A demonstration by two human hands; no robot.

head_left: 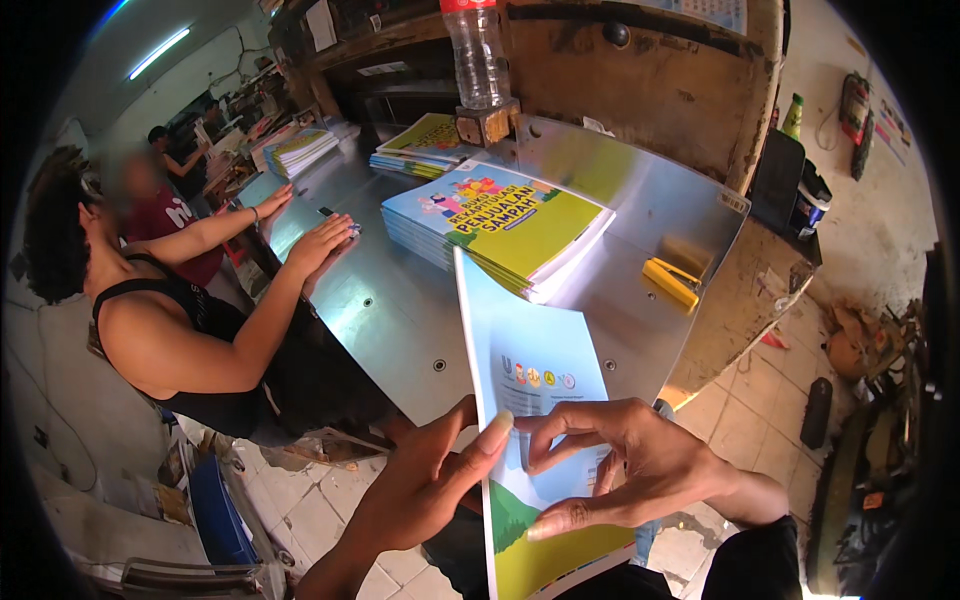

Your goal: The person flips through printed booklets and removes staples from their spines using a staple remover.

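A thin booklet (535, 345) with a light blue, green and yellow-green cover stands tilted before me. My left hand (425, 480) is closed on its left edge, thumb on the cover and the other fingers mostly hidden. In front of the cover, my right hand (640, 465) has its fingers bent and its thumb apart from the index finger. That thumb lies at the green lower part, and I see nothing between the fingers. Beyond the booklet, a stack of matching booklets (500, 215) rests on the metal table (400, 330).
A yellow stapler (672, 282) lies at the table's right edge. More booklet stacks (420, 145) sit farther back, near a plastic bottle (478, 60) on a wooden block (488, 123). At left, a person in black (190, 340) rests both hands on the table.
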